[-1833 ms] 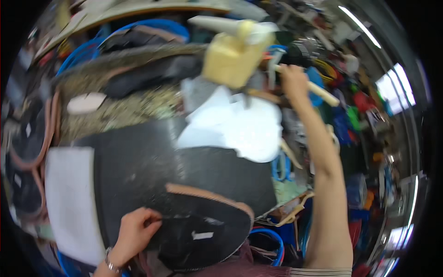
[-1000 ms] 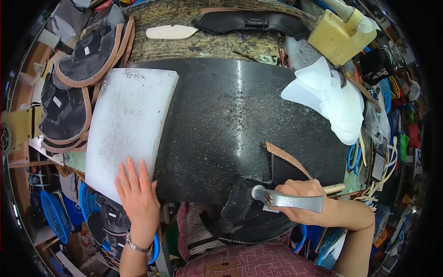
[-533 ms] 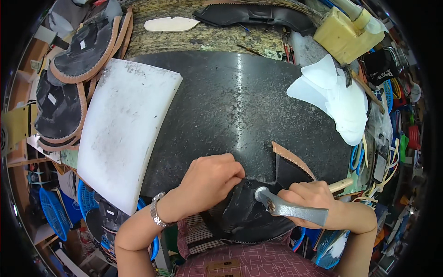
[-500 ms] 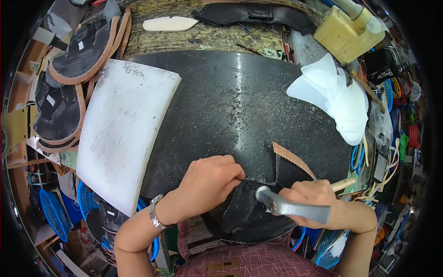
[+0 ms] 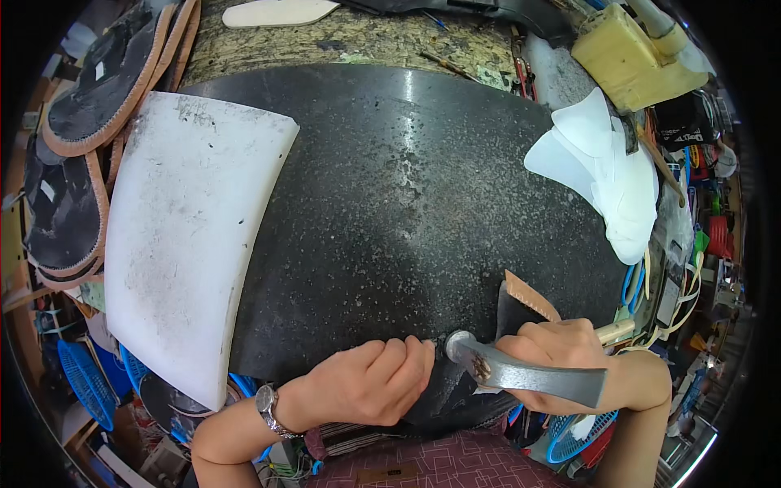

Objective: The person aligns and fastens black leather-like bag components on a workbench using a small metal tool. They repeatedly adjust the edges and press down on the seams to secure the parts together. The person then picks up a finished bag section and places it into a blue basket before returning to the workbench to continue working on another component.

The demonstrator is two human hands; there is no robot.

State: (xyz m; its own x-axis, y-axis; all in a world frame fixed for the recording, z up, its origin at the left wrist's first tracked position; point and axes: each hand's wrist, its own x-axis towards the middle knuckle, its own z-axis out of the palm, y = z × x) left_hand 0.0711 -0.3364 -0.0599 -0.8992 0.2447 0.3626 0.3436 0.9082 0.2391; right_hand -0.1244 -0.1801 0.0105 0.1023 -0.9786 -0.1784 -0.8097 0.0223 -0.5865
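A black leather piece (image 5: pixel 446 394) with a tan zigzag-cut edge strip (image 5: pixel 533 297) hangs over the near edge of the dark slab (image 5: pixel 382 220). My left hand (image 5: pixel 378 381) is closed, its fingertips pinched at the leather's upper edge. In my right hand (image 5: pixel 557 348) is a hammer (image 5: pixel 537 381), gripped by its pale wooden handle. The hammer's round face sits right beside my left fingertips, over the leather; whether it touches cannot be told. My left hand hides part of the piece.
A thick white board (image 5: pixel 191 236) lies on the slab's left side. White shaped sheets (image 5: pixel 606 175) are piled at the right. Stacked black leather parts with tan edging (image 5: pixel 102 81) stand at the far left. A yellowish block-shaped container (image 5: pixel 630 61) and blue baskets (image 5: pixel 85 382) surround the bench.
The leather piece has slid down toward me, with less of its black part showing. My left hand has moved nearer to me, and the hammer face is now closer to its fingertips. The view has shifted.
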